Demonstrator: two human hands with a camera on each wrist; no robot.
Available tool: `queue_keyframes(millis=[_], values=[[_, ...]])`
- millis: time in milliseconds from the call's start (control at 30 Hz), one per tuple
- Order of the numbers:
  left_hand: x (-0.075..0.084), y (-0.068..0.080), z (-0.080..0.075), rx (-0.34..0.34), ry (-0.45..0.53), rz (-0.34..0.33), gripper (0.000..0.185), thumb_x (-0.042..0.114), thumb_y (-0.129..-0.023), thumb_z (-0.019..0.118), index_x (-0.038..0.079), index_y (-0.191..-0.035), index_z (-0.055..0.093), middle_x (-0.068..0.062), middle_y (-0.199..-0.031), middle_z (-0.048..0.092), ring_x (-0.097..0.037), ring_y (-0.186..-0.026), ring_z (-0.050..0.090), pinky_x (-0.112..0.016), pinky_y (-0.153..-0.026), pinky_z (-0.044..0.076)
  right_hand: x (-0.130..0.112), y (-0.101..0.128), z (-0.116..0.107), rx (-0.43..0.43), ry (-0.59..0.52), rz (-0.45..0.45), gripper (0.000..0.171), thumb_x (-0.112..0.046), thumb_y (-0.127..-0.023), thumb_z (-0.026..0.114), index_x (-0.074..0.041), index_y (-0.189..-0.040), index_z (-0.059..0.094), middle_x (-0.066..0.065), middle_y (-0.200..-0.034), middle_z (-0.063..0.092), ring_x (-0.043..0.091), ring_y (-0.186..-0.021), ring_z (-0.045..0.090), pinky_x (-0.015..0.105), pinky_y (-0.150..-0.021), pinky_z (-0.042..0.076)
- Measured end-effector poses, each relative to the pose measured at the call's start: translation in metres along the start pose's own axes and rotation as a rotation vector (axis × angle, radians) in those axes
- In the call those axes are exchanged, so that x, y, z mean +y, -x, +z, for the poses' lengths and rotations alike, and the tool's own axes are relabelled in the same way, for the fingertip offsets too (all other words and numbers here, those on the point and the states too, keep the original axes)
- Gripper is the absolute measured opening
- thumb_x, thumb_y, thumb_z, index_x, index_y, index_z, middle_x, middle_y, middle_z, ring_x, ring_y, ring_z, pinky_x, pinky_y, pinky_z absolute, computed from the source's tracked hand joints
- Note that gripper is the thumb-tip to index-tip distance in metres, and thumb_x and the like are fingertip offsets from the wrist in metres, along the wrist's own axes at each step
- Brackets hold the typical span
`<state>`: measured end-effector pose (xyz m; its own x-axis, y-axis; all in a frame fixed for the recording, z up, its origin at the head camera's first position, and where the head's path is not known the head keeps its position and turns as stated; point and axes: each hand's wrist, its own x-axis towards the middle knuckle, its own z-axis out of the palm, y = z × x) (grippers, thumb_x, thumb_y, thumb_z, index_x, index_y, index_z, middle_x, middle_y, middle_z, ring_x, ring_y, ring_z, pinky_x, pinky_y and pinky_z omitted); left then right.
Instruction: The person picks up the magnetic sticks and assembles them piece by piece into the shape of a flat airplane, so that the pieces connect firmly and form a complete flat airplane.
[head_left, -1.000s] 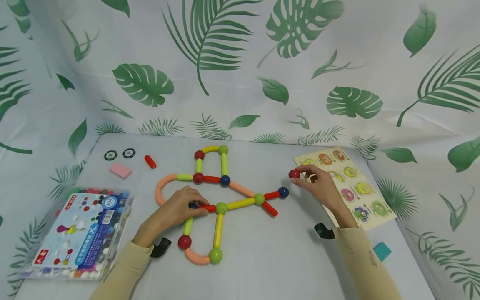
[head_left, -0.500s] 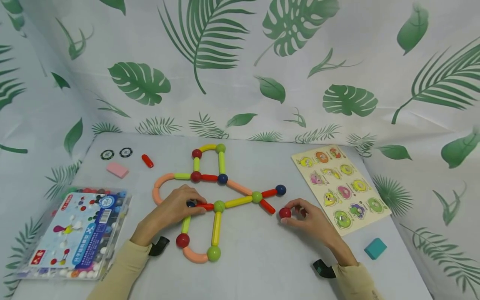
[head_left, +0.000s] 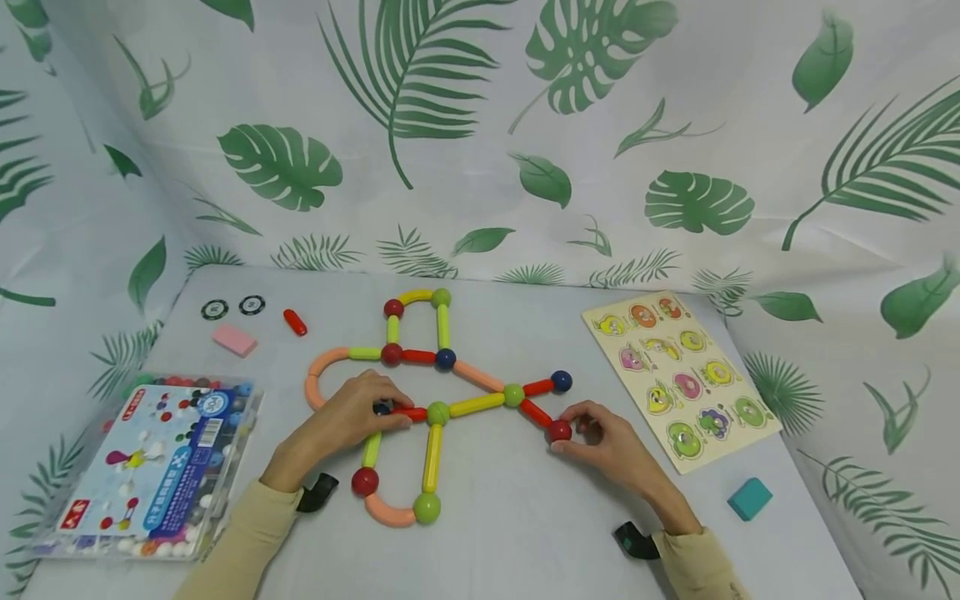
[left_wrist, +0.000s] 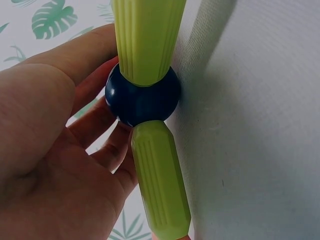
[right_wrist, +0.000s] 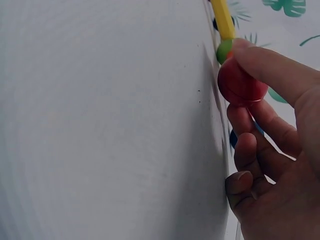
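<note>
A flat figure of magnetic rods and balls lies on the table. My right hand point(head_left: 603, 442) pinches a red ball point(head_left: 559, 431) between thumb and fingers; the ball sits at the end of the lower red rod point(head_left: 536, 412). That rod runs to a green ball point(head_left: 513, 395), which also bears a red rod tipped with a blue ball point(head_left: 561, 381). At the figure's left, my left hand point(head_left: 352, 412) holds another red rod point(head_left: 408, 414) beside a dark blue ball point(left_wrist: 142, 95). Two light green rods point(left_wrist: 162, 180) meet that dark blue ball in the left wrist view.
A clear case point(head_left: 251, 417) of coloured balls with a printed sheet stands at left. Behind it lie a pink block point(head_left: 235, 340), two black-and-white discs point(head_left: 252, 305) and a loose red rod point(head_left: 295, 322). A fruit picture board point(head_left: 645, 358) and teal block point(head_left: 750, 499) lie at right.
My right hand has brought the red ball from beside the picture board, toward me and leftward, onto the lower red rod's end. The left hand keeps its hold.
</note>
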<state>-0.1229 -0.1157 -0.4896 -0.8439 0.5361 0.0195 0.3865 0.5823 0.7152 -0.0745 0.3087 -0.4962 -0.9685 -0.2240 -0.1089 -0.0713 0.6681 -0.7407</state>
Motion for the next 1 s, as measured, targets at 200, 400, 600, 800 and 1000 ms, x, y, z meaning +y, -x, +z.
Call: queue_keyframes(millis=[200,400,600,800,1000], values=[[-0.002,0.0,-0.013,0.049,-0.01,-0.043,0.025,0.03,-0.086,0.081,0.018,-0.108,0.079,0.01,-0.099,0.073,-0.015,-0.099,0.059,-0.035,-0.086,0.051,0.001,-0.002,-0.002,-0.025,-0.008,0.001,0.043,-0.044,-0.081,0.084,-0.029,-0.115,0.063,-0.002,-0.101,0.06,0.018,-0.094,0.055,0.022,-0.077,0.045],[-0.017,0.001,-0.043,0.264,-0.061,-0.197,0.027,0.026,-0.091,0.078,0.011,-0.114,0.077,-0.004,-0.104,0.074,-0.026,-0.103,0.06,-0.046,-0.09,0.052,0.004,-0.006,-0.006,-0.039,-0.059,-0.019,0.036,-0.035,-0.085,0.083,-0.023,-0.114,0.067,0.0,-0.101,0.062,0.018,-0.094,0.055,0.023,-0.077,0.044],[-0.046,-0.003,-0.066,0.601,-0.11,-0.362,0.027,0.019,-0.095,0.073,-0.001,-0.112,0.075,-0.02,-0.102,0.073,-0.035,-0.096,0.06,-0.048,-0.085,0.045,0.004,-0.005,-0.01,-0.02,-0.06,0.001,0.032,-0.036,-0.087,0.081,-0.024,-0.113,0.068,0.0,-0.101,0.063,0.017,-0.092,0.055,0.024,-0.075,0.044],[-0.064,-0.017,-0.075,0.811,-0.077,-0.489,0.029,0.016,-0.095,0.071,-0.009,-0.109,0.073,-0.028,-0.1,0.071,-0.044,-0.1,0.057,-0.051,-0.093,0.039,0.003,-0.002,-0.013,0.011,-0.049,0.016,0.029,-0.038,-0.087,0.08,-0.027,-0.111,0.068,-0.002,-0.102,0.064,0.016,-0.091,0.055,0.024,-0.074,0.043],[-0.075,-0.024,-0.079,0.781,-0.142,-0.639,0.041,0.024,-0.097,0.07,-0.015,-0.11,0.069,-0.031,-0.099,0.067,-0.047,-0.102,0.054,-0.055,-0.097,0.034,0.003,-0.001,-0.017,0.048,0.008,0.026,0.029,-0.044,-0.087,0.079,-0.029,-0.11,0.068,-0.004,-0.099,0.063,0.015,-0.088,0.055,0.024,-0.073,0.043]])
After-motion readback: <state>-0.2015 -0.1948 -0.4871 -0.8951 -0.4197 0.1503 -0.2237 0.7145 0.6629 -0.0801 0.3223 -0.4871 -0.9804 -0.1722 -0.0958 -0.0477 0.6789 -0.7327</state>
